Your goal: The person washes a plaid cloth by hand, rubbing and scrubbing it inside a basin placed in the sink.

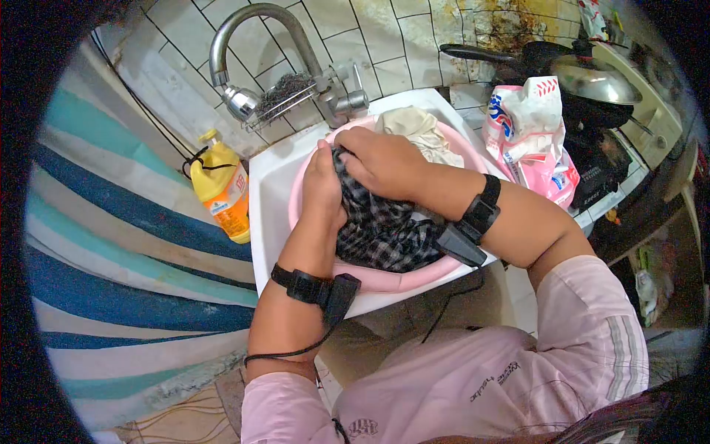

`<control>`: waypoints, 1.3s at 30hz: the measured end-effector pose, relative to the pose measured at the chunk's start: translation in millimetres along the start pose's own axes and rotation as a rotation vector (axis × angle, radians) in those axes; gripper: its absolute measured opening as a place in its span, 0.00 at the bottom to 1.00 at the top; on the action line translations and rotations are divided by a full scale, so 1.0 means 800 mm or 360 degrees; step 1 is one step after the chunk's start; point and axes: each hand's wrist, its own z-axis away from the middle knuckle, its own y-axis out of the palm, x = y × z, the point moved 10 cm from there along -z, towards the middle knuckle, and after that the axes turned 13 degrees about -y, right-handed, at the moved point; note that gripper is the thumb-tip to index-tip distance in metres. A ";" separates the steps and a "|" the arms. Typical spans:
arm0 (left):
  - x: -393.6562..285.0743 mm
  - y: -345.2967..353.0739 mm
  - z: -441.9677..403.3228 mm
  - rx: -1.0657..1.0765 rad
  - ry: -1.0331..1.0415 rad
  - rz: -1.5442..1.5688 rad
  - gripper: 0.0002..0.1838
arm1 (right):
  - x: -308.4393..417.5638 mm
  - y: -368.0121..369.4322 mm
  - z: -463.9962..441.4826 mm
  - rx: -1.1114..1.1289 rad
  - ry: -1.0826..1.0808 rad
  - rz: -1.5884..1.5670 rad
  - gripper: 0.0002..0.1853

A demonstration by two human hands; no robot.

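A black and grey checked cloth garment [388, 229] lies bunched in a pink basin [403, 281], which sits in the white sink [270, 192]. My left hand [323, 185] is closed on the garment's left edge, thumb pointing up. Beside it, my right hand [381, 163] grips the same cloth from above, fingers curled over it. The two hands almost touch at the top of the garment. Behind my right hand, a cream cloth [421, 133] rests against the basin's far side. Part of the checked garment is hidden under my right forearm.
A curved metal faucet [296, 37] rises behind the sink, with a wire rack [288, 103] holding a dark scouring pad. At left hangs a yellow bottle [220, 185]. Detergent bags [525, 133] stand at right, near a stove with a lidded pan [595, 81]. A striped curtain [133, 244] covers the left side.
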 end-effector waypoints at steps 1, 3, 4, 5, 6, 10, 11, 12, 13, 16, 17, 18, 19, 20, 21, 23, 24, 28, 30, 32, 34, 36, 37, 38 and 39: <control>-0.002 -0.001 0.001 -0.0001 0.0001 0.0005 0.25 | 0.015 -0.005 0.002 -0.0053 -0.0070 0.0010 0.14; 0.002 -0.003 0.004 0.0018 -0.0117 0.0226 0.24 | 0.025 -0.009 0.000 -0.0098 -0.0146 0.0020 0.13; -0.004 0.004 0.013 0.0013 -0.0116 0.0236 0.24 | 0.018 -0.005 -0.001 -0.0063 -0.0087 0.0016 0.13; -0.008 0.009 0.021 -0.0056 -0.0117 0.0158 0.23 | 0.010 0.000 -0.002 -0.0026 -0.0026 0.0010 0.12; -0.010 0.009 0.026 -0.0124 -0.0121 0.0080 0.23 | 0.001 0.004 -0.004 -0.0012 -0.0028 0.0006 0.12; 0.000 0.001 -0.008 0.0071 0.0056 0.0039 0.22 | -0.047 0.012 0.002 0.0040 0.0379 -0.0069 0.13; 0.002 -0.002 -0.011 0.0087 0.0057 0.0042 0.21 | -0.038 0.009 0.001 -0.0044 0.0270 -0.0081 0.14; -0.001 0.003 -0.007 0.0104 0.0059 0.0043 0.21 | -0.025 0.002 -0.001 -0.0129 0.0160 -0.0094 0.14; -0.004 0.005 -0.002 0.0104 0.0061 0.0041 0.21 | -0.018 0.002 0.001 -0.0132 0.0160 -0.0094 0.14; -0.004 0.004 0.012 0.0003 -0.0061 0.0170 0.22 | 0.019 0.009 -0.003 0.0035 -0.0124 -0.0032 0.13; -0.003 0.006 0.014 -0.0032 -0.0090 0.0069 0.22 | 0.011 0.010 -0.003 0.0063 -0.0017 -0.0050 0.13; -0.001 0.007 0.016 -0.0066 -0.0121 -0.0031 0.22 | 0.002 0.010 -0.002 0.0092 0.0092 -0.0066 0.12; 0.002 0.004 0.014 -0.0064 -0.0121 -0.0028 0.22 | -0.018 0.010 -0.001 0.0047 0.0185 0.0013 0.10; 0.003 0.011 0.009 0.0073 -0.0083 -0.0055 0.22 | -0.027 0.012 -0.001 0.0043 0.0185 0.0023 0.10; -0.001 0.024 0.008 0.0215 -0.0037 -0.0084 0.21 | -0.039 0.007 -0.001 -0.0001 0.0249 0.0010 0.09; -0.005 0.017 0.011 0.0106 0.0067 -0.0267 0.21 | -0.051 0.004 0.001 -0.0056 0.0302 0.0003 0.08; -0.010 0.011 0.014 -0.0017 0.0160 -0.0445 0.21 | -0.051 0.006 0.005 -0.0067 0.0329 -0.0073 0.07; 0.001 0.004 0.000 0.0094 0.0085 -0.0190 0.20 | -0.024 0.002 -0.001 -0.0141 0.0047 -0.0100 0.08; 0.000 0.001 -0.001 0.0050 0.0086 -0.0153 0.20 | -0.008 0.003 -0.001 -0.0056 -0.0051 -0.0134 0.09; -0.007 -0.006 0.007 -0.0064 0.0102 -0.0161 0.21 | 0.016 0.007 -0.002 0.0079 -0.0149 -0.0019 0.13; 0.001 -0.003 0.011 -0.0020 0.0004 -0.0110 0.22 | 0.033 0.000 -0.004 0.0111 -0.0217 -0.0018 0.14; 0.008 0.005 0.016 0.0027 -0.0095 -0.0061 0.24 | -0.002 0.002 -0.003 -0.0052 -0.0006 -0.0033 0.14; 0.007 0.006 0.019 -0.0066 -0.0070 -0.0179 0.25 | -0.028 0.007 -0.004 -0.0036 0.0142 -0.0115 0.13; 0.005 0.006 0.019 -0.0154 -0.0045 -0.0301 0.27 | -0.037 0.012 -0.002 -0.0037 0.0146 -0.0106 0.13; 0.000 0.012 0.014 -0.0061 -0.0019 -0.0280 0.28 | -0.044 0.013 -0.002 -0.0007 0.0246 -0.0049 0.12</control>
